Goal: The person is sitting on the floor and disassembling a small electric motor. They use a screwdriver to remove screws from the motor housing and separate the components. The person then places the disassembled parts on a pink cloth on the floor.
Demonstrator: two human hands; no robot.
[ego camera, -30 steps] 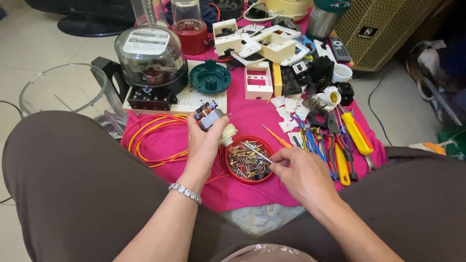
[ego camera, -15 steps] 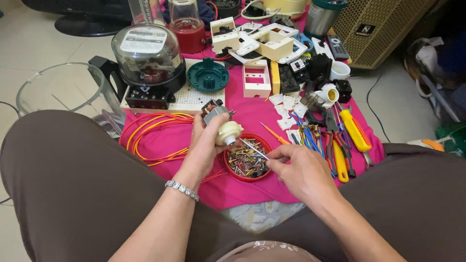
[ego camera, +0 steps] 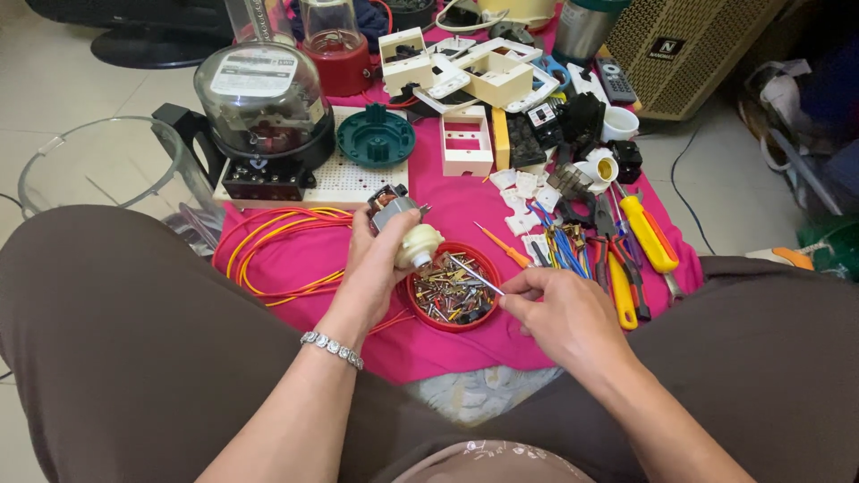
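Note:
My left hand (ego camera: 374, 268) grips a small electric motor (ego camera: 403, 225) with a metal body and a cream plastic end, held over the pink cloth (ego camera: 447, 344). My right hand (ego camera: 559, 313) pinches a thin metal screwdriver (ego camera: 476, 275) whose tip points toward the cream end of the motor. Just beneath both is a round red lid (ego camera: 452, 291) filled with several screws and small metal parts. A silver bracelet (ego camera: 333, 348) sits on my left wrist.
Orange wire coils (ego camera: 277, 243) lie left of the lid. A glass-domed meter (ego camera: 264, 107) stands on a white perforated board, beside a green round part (ego camera: 376, 136). Cream plastic housings (ego camera: 467, 143), screwdrivers and yellow-handled pliers (ego camera: 646, 234) crowd the right. A clear jug (ego camera: 98, 174) sits on the floor.
My left hand has turned the motor so its cream end faces down toward the lid. My right hand has brought the thin screwdriver up closer to it.

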